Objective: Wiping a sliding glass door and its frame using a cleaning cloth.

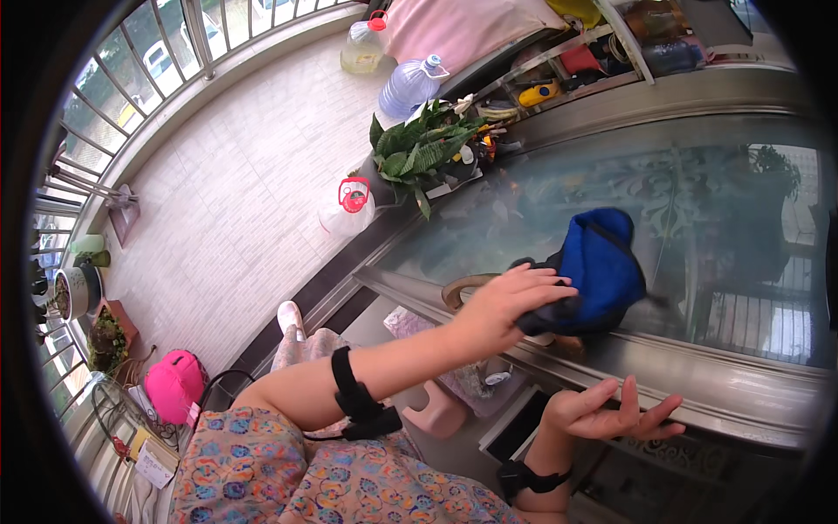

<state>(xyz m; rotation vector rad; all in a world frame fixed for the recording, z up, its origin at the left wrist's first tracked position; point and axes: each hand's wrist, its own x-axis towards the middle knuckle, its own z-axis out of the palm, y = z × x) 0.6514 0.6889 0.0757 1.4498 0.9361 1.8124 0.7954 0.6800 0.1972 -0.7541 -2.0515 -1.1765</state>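
My left hand (517,301) grips the dark, bunched end of a blue and black cloth item (599,268), which is in front of the glass panel (707,229) of a metal-framed door. Its exact kind is unclear. Beside that hand, a curved brown handle (461,288) sticks out from the metal door frame (687,373). Below and to the right, my right hand (609,412) is empty, with its fingers spread and palm turned up near the frame's lower edge. Black straps circle both forearms. The fingertips of my left hand show on top of the dark part.
Potted leafy plants (419,150), a clear plastic jug with a red handle (347,209) and a bluish water jug (409,85) stand beyond the door. A shelf (569,78) holds assorted items. A pink bag (175,386) lies at left. A pink plastic object (442,412) is below my left arm.
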